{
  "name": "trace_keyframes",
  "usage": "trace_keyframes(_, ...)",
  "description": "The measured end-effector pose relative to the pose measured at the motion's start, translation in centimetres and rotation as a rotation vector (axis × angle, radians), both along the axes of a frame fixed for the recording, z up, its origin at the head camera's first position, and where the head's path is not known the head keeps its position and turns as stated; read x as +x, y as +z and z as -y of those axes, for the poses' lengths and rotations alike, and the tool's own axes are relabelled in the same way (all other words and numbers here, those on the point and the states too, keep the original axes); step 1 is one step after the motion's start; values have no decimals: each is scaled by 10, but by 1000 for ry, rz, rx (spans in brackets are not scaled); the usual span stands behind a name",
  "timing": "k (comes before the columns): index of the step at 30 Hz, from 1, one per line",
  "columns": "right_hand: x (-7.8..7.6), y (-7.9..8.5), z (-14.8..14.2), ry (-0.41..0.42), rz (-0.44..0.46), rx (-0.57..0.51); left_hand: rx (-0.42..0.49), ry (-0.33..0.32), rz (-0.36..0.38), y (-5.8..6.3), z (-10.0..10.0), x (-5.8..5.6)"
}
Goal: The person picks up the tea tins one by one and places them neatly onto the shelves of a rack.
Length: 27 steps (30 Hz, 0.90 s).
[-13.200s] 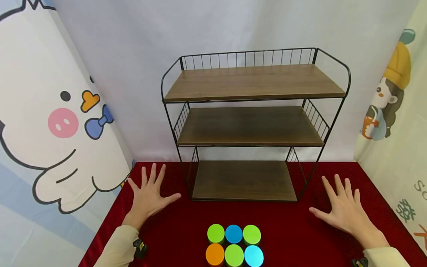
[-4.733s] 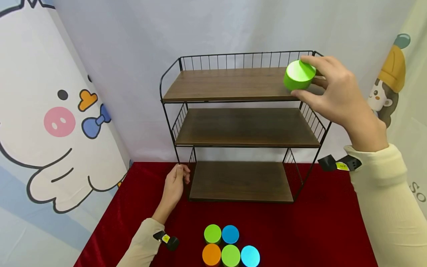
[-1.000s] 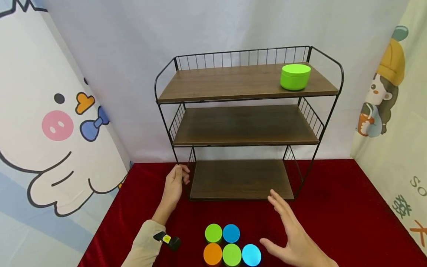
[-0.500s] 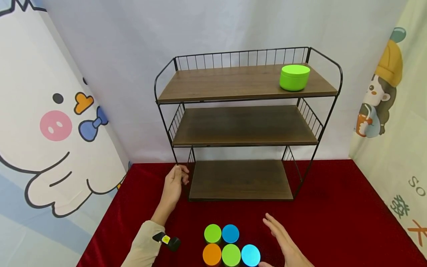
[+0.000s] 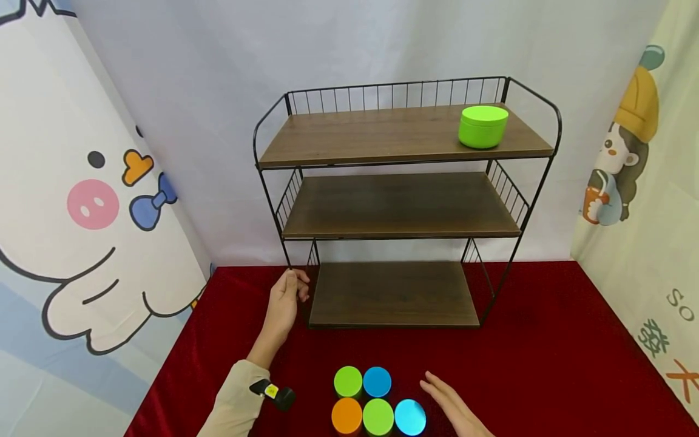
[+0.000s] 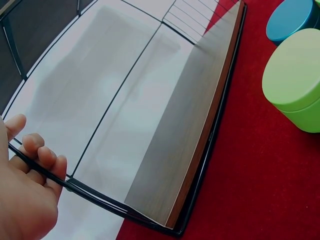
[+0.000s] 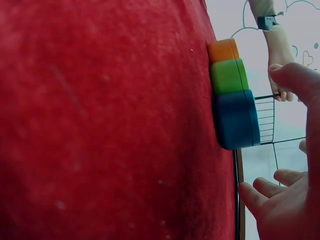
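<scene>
My left hand [image 5: 285, 297] grips the left front post of a three-tier shelf rack [image 5: 401, 206]; in the left wrist view its fingers curl around the black metal frame [image 6: 95, 199]. My right hand [image 5: 455, 406], partly cut off below, has its fingers extended just right of a light blue round box [image 5: 410, 417]. The right wrist view shows its thumb and fingers spread apart beside that box, holding nothing. Left of the light blue box stand a green box [image 5: 378, 417] and an orange box [image 5: 346, 416]. Behind them are another green box [image 5: 348, 382] and a blue box [image 5: 377, 382].
A bright green lidded box [image 5: 483, 127] sits on the right part of the top shelf. Red cloth [image 5: 551, 340] covers the table. A printed curtain [image 5: 109, 273] hangs on the left, another [image 5: 644, 255] on the right.
A green box went from the table's back row to the top shelf and was let go. My right hand came back down beside the light blue box. My left hand moved onto the rack post.
</scene>
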State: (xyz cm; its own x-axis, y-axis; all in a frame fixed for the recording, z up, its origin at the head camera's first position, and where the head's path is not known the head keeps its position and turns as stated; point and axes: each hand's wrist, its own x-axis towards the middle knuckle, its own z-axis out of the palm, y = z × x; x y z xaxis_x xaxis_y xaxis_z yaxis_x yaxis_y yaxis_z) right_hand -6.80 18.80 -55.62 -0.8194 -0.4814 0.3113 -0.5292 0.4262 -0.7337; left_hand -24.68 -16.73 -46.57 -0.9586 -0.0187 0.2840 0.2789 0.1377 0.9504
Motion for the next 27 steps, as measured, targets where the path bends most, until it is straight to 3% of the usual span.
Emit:
trace_keyframes(7, 3, 5, 6, 28, 183, -54, -4, 0, -1, 0, 0, -1)
trace_keyframes(10, 5, 6, 8, 22, 217, -45, 3, -6, -1, 0, 0, -1)
trace_keyframes(18, 10, 0, 18, -86, 81, 97, 1, 1, -4, 0, 0, -2)
trace_keyframes(27, 12, -5, 22, -112, -55, 115, 1, 3, 4, -1, 1, -1)
